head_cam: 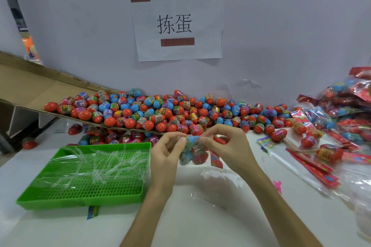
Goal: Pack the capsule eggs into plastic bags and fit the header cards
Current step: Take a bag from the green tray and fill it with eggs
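**White tabletop (180, 216), huge capsule egg pile (160, 110) against the wall**

Off left, green tray (80, 198). Pinched by its neck between left grip (166, 152) and right grip (226, 142), just above centre: small plastic bag (193, 152) of eggs, red header card (216, 158) alongside.

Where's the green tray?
Head view, lower left: the green tray sits on the white table, left of the left hand, in front of the cardboard ramp.

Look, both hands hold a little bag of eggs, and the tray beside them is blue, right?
Not quite. The head view shows the tray is green, not blue. The left hand and right hand do hold the bag of eggs beside it.
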### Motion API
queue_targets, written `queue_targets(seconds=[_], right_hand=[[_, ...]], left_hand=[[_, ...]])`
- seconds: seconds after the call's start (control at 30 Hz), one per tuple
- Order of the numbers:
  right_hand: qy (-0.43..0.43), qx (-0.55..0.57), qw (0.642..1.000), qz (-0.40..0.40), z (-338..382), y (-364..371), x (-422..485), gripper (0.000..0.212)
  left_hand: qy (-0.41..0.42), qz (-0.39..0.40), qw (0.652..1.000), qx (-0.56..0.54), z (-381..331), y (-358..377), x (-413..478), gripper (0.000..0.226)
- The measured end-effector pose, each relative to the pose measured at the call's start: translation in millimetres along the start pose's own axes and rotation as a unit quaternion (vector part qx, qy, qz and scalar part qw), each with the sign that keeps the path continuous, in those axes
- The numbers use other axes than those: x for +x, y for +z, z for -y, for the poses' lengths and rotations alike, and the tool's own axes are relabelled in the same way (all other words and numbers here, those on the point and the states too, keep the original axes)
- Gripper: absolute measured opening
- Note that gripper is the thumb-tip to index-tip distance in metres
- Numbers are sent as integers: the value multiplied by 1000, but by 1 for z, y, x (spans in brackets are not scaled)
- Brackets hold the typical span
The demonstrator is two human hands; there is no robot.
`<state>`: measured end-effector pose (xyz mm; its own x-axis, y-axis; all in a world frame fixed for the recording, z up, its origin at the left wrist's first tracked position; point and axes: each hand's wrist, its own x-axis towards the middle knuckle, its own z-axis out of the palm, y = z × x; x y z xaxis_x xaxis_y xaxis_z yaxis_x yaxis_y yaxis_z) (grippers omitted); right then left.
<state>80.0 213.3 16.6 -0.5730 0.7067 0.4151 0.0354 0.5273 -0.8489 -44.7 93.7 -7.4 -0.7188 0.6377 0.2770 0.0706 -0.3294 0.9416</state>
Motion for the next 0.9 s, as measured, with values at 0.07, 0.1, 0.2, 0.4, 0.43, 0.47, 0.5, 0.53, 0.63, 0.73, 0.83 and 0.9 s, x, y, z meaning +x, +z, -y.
queue_targets(seconds=[0.07, 0.1, 0.2, 0.4, 0.43, 0.47, 0.5, 0.53, 0.63, 0.73, 0.83, 0.9], right_hand=[[1, 2, 1000, 9, -1, 0, 0, 5], [2, 2, 1000, 12, -1, 1, 0, 6], [1, -2, 1000, 2, -1, 3, 0, 7], [1, 0, 1000, -19, 0, 4, 0, 11], [2, 2, 1000, -22, 0, 4, 0, 12], [2, 5, 1000, -26, 1, 5, 0, 13], [-1, 8, 1000, -30, 1, 6, 0, 14], [-4, 10, 999, -33, 1, 7, 0, 16], [-14, -2, 999, -32, 2, 9, -1, 21], [-18, -12, 1000, -22, 1, 10, -1, 26], [-15, -18, 1000, 9, -1, 8, 0, 21], [-8, -32, 999, 39, -2, 7, 0, 17]], left_hand=[[-23, -11, 999, -21, 2, -1, 3, 14], [-33, -13, 999, -33, 3, -2, 4, 9], [-53, -22, 997, -55, 2, -5, 5, 11], [-66, -37, 993, -85, -3, -1, 4, 20], [-69, -39, 992, -94, -4, -1, 4, 21], [-72, -40, 991, -102, -4, 0, 4, 21], [-74, -42, 990, -109, -5, 0, 3, 21], [-75, -43, 990, -115, -5, 1, 3, 21], [-76, -48, 988, -123, -5, 2, 3, 22], [-78, -49, 988, -126, -4, 2, 4, 22], [-68, -38, 990, -120, -3, 0, 4, 19], [-48, -24, 994, -93, -3, -1, 3, 18]])
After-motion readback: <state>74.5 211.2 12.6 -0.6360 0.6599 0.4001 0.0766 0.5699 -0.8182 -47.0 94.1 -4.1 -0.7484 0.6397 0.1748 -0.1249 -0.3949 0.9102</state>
